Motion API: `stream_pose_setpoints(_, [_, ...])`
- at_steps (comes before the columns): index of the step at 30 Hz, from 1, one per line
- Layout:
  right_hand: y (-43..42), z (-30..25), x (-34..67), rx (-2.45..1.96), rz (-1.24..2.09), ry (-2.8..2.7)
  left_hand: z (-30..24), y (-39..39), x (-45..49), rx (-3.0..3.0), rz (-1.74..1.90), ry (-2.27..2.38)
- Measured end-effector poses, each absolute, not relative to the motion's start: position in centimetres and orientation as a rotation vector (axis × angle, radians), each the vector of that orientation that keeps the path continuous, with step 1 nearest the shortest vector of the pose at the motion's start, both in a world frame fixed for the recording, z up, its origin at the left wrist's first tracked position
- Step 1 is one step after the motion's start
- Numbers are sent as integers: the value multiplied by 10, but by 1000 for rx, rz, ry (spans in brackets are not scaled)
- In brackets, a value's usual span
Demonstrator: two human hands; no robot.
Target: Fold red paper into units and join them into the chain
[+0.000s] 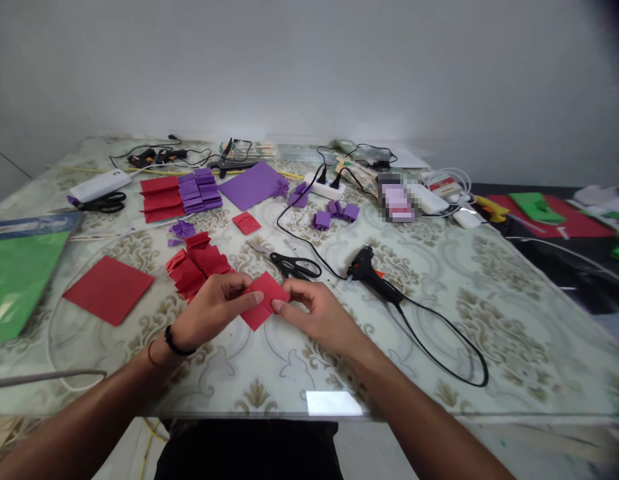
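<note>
A small red paper square (258, 313) is held between my two hands above the near middle of the table, one corner pointing toward me. My left hand (220, 298) pinches its left side, thumb on top. On the right side, my right hand (317, 312) grips the edge between thumb and fingers. Just behind my left hand lie pleated red paper pieces (197, 257). Black-handled scissors (294, 265) rest beyond the paper square, and a black glue gun (374, 277) lies right of my right hand. A larger red paper square (108, 290) sits to the left.
Folded red sheets (161, 199), pleated purple pieces (200, 190) and a purple sheet (254, 185) lie farther back. A white power strip (325, 188) has black cords plugged in. Green paper (24, 280) is at the left edge. The glue gun's cord (469, 347) loops at right.
</note>
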State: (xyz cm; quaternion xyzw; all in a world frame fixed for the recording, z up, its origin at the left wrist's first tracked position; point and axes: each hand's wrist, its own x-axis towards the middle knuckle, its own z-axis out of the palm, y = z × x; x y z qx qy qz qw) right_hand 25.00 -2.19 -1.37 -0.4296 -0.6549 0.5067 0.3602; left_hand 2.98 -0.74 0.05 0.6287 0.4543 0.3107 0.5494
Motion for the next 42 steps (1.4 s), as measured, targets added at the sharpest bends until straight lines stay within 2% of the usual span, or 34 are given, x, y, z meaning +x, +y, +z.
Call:
stream_pose_setpoints(5, [-21, -11, 252, -982, 1348, -1530, -12, -7, 31, 1295, 910, 1006])
stream_pose_setpoints(17, [-26, -20, 246, -1021, 1131, -1484, -16, -12, 37, 1266, 973, 894])
stream_pose_setpoints(25, [-25, -13, 245, -990, 1365, -1360, -9, -14, 41, 1331, 1055, 988])
stream_pose_setpoints(29, [-25, -8, 246, -979, 1444, -1420, -7, -14, 39, 1428, 1022, 1063])
stream_pose_setpoints(42, [-20, -20, 245, -1145, 1334, -1467, -3, -13, 35, 1464, 911, 1184])
